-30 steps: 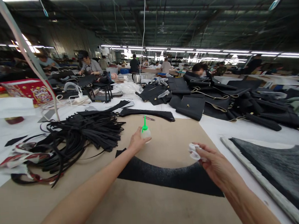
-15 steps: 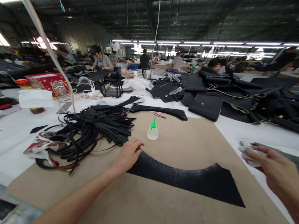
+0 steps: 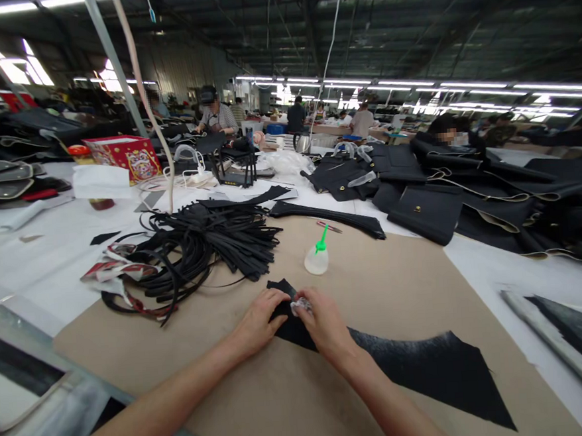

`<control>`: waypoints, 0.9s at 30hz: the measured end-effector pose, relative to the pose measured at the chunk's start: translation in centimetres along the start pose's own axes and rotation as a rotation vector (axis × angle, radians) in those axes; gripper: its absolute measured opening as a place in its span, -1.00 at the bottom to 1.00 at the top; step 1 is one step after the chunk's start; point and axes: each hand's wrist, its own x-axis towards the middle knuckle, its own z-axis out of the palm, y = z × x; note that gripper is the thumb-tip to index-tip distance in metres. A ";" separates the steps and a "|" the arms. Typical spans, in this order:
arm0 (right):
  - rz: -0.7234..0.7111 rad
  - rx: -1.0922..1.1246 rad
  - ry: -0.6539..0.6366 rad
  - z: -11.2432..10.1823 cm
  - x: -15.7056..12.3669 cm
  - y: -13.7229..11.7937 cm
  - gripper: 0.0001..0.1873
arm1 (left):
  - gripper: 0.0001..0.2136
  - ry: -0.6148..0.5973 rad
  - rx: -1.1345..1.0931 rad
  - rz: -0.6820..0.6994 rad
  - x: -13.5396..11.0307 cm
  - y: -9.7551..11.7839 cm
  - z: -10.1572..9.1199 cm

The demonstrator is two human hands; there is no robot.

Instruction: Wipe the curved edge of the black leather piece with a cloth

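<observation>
A curved black leather-like piece [image 3: 431, 367] with a pale dusted upper edge lies flat on the brown board [image 3: 254, 406]. On its left end rests my left hand [image 3: 261, 323], thumb and fingers apart and pressing on the surface. Close beside it, my right hand [image 3: 328, 325] is closed on a crumpled white wad [image 3: 301, 305], which touches the piece. Part of the piece is hidden beneath the right hand and forearm. Beyond both hands stands a clear squeeze bottle [image 3: 316, 261] with a green nozzle, and behind it lie small red thread snips [image 3: 330, 227].
Left of the bottle is a tangled bundle of black straps [image 3: 223, 239]. Several stacked black strips [image 3: 328, 219] lie behind. Black bag parts [image 3: 424, 208] pile up at the right, above a grey-smeared slab [image 3: 569, 351]. A red box [image 3: 125, 160] stands back left; people work farther off.
My right hand has come from the far right to the piece's left end, bringing the white wad with it. My left hand stays on that end. The view has shifted slightly.
</observation>
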 end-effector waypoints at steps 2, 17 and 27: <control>-0.024 -0.035 -0.034 1.0 0.1 0.2 -0.83 | -0.72 -0.006 -0.005 0.010 0.0 -0.1 -0.1; -0.106 -0.093 -0.073 -2.3 -2.7 2.4 -0.82 | -0.73 -0.028 0.005 -0.018 0.0 -0.5 -0.1; -0.134 -0.260 -0.131 -2.4 -5.0 3.6 -0.76 | -0.74 -0.031 0.018 -0.013 0.3 -0.8 0.1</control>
